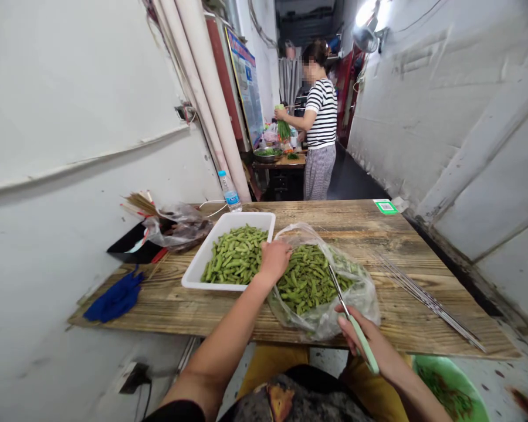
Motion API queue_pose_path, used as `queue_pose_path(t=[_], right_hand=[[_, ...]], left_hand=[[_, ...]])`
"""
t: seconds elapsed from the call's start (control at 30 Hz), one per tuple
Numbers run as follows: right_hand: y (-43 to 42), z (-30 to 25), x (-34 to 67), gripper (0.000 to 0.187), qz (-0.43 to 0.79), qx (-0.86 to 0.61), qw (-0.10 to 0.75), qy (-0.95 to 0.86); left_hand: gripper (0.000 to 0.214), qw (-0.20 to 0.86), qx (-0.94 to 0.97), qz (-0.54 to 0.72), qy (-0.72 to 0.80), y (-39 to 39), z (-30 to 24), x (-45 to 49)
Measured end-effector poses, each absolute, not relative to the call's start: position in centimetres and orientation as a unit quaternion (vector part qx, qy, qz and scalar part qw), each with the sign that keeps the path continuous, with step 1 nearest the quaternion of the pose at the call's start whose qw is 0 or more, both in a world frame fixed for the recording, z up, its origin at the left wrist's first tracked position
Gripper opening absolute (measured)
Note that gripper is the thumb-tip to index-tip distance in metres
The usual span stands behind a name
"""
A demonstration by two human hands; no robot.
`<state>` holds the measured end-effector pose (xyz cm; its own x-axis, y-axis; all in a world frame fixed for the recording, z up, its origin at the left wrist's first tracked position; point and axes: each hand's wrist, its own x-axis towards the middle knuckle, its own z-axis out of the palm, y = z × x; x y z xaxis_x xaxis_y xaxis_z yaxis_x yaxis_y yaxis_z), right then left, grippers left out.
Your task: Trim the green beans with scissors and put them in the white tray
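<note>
Green-handled scissors (351, 321) in right hand (376, 349) cross the table's (405, 246) near edge

Bright lamp (364, 14) glaring top right; even, soft shadows; strong wide-angle bending at edges; far corridor dim.

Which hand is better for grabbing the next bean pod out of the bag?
Probably the left hand: it is right at the edamame pods in the open plastic bag, beside the white tray. The right hand is full, holding the scissors.
</note>
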<state>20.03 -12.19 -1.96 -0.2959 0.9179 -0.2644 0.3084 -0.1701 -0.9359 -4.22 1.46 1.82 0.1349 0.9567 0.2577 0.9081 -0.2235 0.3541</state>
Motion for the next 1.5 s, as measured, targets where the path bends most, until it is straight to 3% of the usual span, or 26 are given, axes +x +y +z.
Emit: queue_pose_path(t=[0.23,0.57,0.83,0.93,1.03,1.17,1.5], right_hand=[[-12.7,-0.2,20.9,0.051,0.484,-0.554,0.279,-0.617],[-11.1,-0.9,20.0,0.048,0.508,-0.532,0.307,-0.604],[-11.0,-1.4,20.4,0.050,0.551,-0.527,0.305,-0.572],[-11.1,-1.5,20.2,0.049,0.571,-0.523,0.297,-0.559],[-11.1,-1.7,19.9,0.050,0.601,-0.516,0.301,-0.530],[-11.1,-1.8,19.5,0.051,0.624,-0.512,0.314,-0.501],[-11.1,-1.6,19.1,0.049,0.633,-0.498,0.305,-0.509]], left_hand=[[0.024,0.140,0.771,0.132,0.607,3.3,0.8,-2.0],[0.023,0.084,0.838,0.147,0.519,1.1,0.3,-1.8],[0.015,0.105,0.852,0.170,0.483,0.5,-0.2,-2.3],[0.011,0.188,0.809,0.273,0.485,-0.1,-0.1,-1.9],[0.015,0.360,0.704,0.366,0.492,-1.2,-0.3,-1.0],[0.020,0.531,0.589,0.384,0.472,-2.9,-0.5,0.4],[0.020,0.592,0.504,0.406,0.480,-4.6,-0.2,1.9]])
